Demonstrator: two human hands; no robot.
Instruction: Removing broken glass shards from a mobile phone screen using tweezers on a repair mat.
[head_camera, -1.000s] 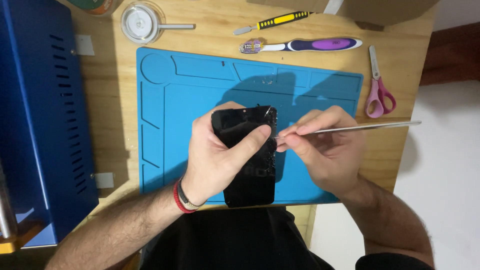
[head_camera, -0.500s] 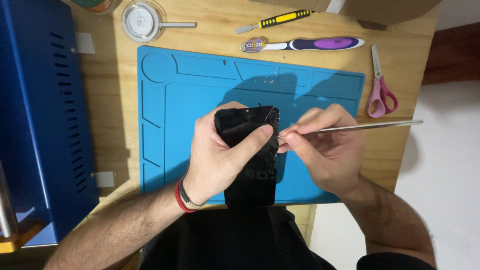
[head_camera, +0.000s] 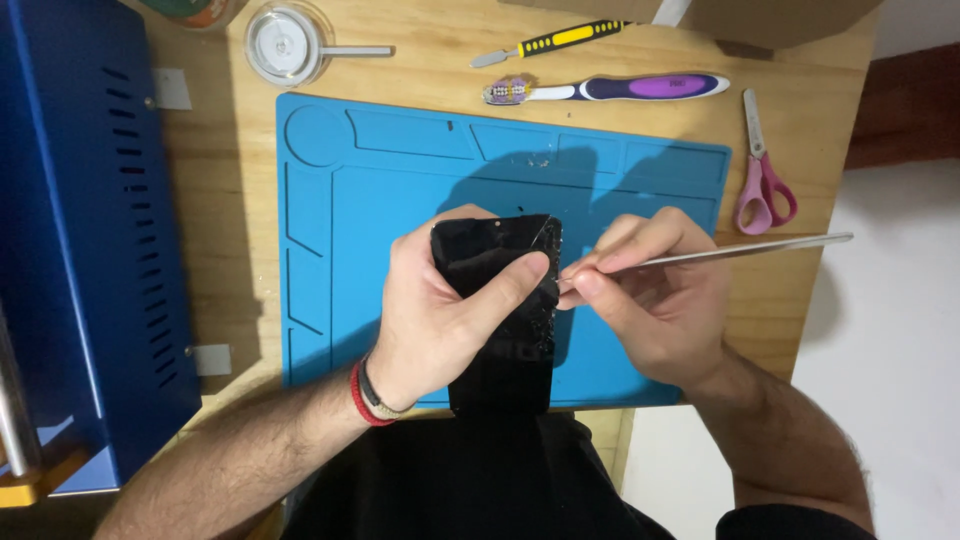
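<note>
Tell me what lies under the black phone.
Under the black phone, held by the left hand, lies the blue mat. The mat's part directly beneath it is covered. The right hand works a metal tool at its edge.

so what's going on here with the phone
A person holds a black phone over a blue mat with the left hand. The right hand grips a thin metal tool, its tip at the phone's cracked right edge. A toothbrush, screwdriver and scissors lie beyond the mat.
</note>
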